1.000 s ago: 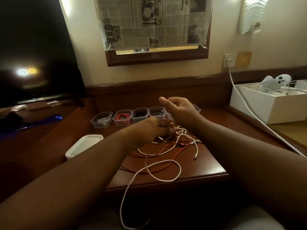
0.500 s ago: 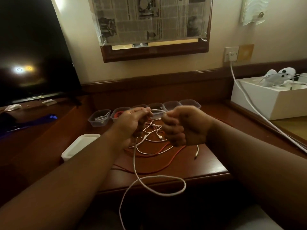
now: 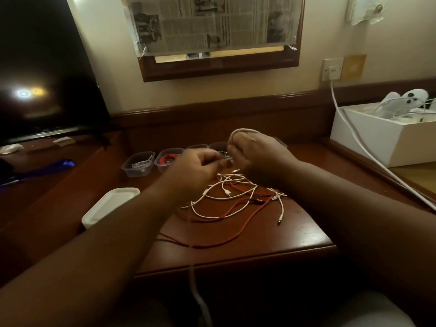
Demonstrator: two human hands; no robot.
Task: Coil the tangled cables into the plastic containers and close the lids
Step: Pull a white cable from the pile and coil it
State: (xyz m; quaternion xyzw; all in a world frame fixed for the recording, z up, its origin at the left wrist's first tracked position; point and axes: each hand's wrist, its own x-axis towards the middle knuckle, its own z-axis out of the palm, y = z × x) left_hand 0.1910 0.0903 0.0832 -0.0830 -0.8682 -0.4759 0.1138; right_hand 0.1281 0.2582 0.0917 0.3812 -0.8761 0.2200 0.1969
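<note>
A tangle of white cables [image 3: 232, 188] and a long red cable [image 3: 226, 239] lies on the wooden desk [image 3: 295, 234]. My right hand [image 3: 257, 156] is closed around a loop of white cable [image 3: 243, 131] that arches over its knuckles. My left hand [image 3: 195, 168] pinches the same cable just left of it; the cable's tail hangs off the desk's front edge [image 3: 195, 293]. Behind the hands stands a row of clear plastic containers: one holds a white cable [image 3: 139, 164], one a red cable [image 3: 168, 158], the others are partly hidden.
A stack of white lids [image 3: 111, 206] sits at the desk's left. A dark TV screen [image 3: 42, 67] stands at far left. A white box [image 3: 387, 138] is at right, with a thick white cord [image 3: 354, 138] running from the wall socket [image 3: 332, 69] across it.
The white loop that lay over the desk's front edge has been drawn up. My right hand now holds a coil over its knuckles, and both hands have risen slightly.
</note>
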